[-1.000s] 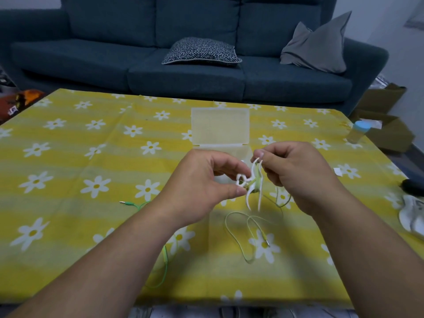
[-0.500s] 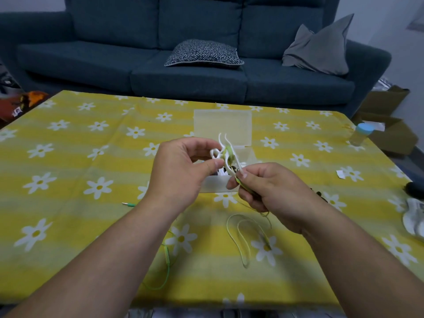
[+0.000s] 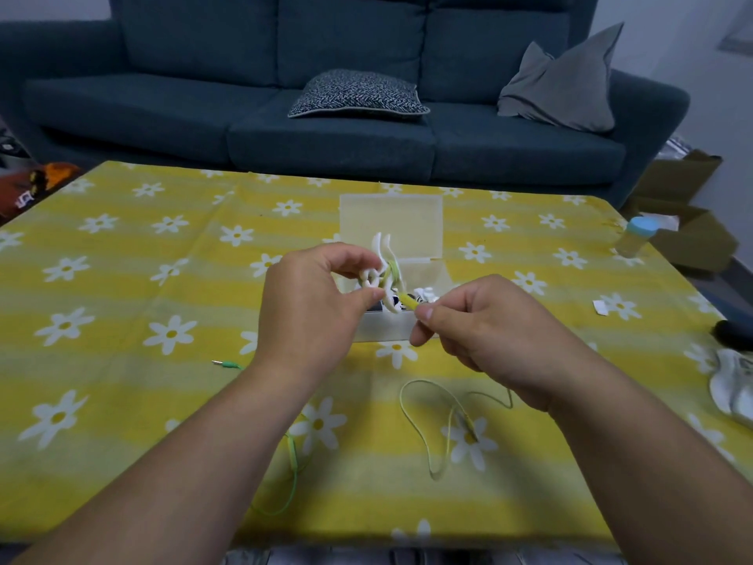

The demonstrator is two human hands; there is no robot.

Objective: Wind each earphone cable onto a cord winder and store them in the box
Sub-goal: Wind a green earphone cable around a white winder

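My left hand (image 3: pixel 313 307) pinches a white cord winder (image 3: pixel 383 271) upright above the table, with pale green cable wound round its middle. My right hand (image 3: pixel 481 324) pinches the yellow-green earphone cable (image 3: pixel 407 300) just right of the winder. The loose part of that cable (image 3: pixel 432 430) loops on the cloth below my right wrist. A brighter green earphone cable (image 3: pixel 291 471) lies under my left forearm, its plug (image 3: pixel 226 363) to the left. The clear plastic box (image 3: pixel 391 324) stands open behind my hands, lid (image 3: pixel 391 226) up, with white pieces (image 3: pixel 426 294) inside.
The table wears a yellow daisy-print cloth (image 3: pixel 122 320). A small bottle with a blue cap (image 3: pixel 633 236) stands near the right edge, a paper scrap (image 3: pixel 599 307) nearby. A white shoe (image 3: pixel 733 385) and cardboard boxes (image 3: pixel 688 222) lie to the right. A blue sofa (image 3: pixel 326 116) runs behind.
My left hand turned the winder upright and lifted it toward the box. My right hand dropped, then drew the cable out to the right of the winder.
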